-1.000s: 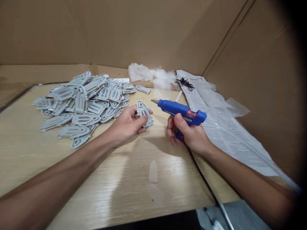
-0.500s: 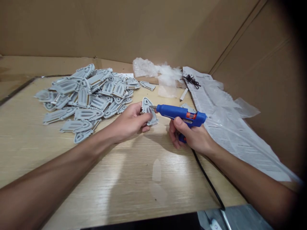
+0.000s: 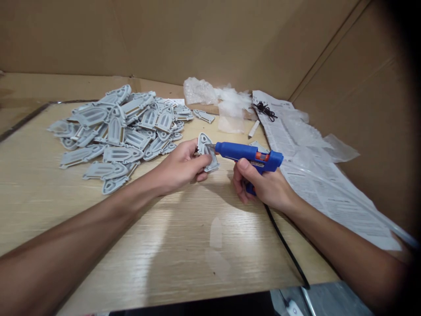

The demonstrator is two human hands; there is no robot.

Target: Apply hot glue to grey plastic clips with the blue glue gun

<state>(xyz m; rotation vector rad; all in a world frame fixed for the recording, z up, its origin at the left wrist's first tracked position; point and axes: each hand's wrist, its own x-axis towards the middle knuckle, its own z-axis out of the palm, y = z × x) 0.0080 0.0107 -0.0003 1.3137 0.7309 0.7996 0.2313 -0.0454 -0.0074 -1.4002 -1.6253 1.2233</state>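
Note:
Between the thumb and fingers of my left hand (image 3: 189, 164) is a grey plastic arch-shaped piece (image 3: 204, 139), tilted up with its recessed side facing me. My right hand (image 3: 259, 182) is wrapped round the handle of a blue glue gun (image 3: 237, 151), thumb on its side. The gun's metal nozzle points left and meets, or nearly meets, the recessed face of the piece; actual contact I cannot tell. From the rear of the gun a clear glue stick (image 3: 305, 170) appears to extend right. To the left lies a heap of similar grey pieces (image 3: 115, 129).
A single grey piece (image 3: 204, 116) lies behind my hands. Clear plastic wrap (image 3: 200, 92), a small white stick (image 3: 253, 129) and black ties (image 3: 265, 110) on printed paper (image 3: 342, 193) are farther back and right. Cardboard walls (image 3: 210, 39) enclose the table. A black cord (image 3: 286, 245) hangs over the front edge.
Both hands keep their grips. The grey piece has shifted very slightly right, while the glue gun's nozzle stays at its recessed face. The camera view has moved a little.

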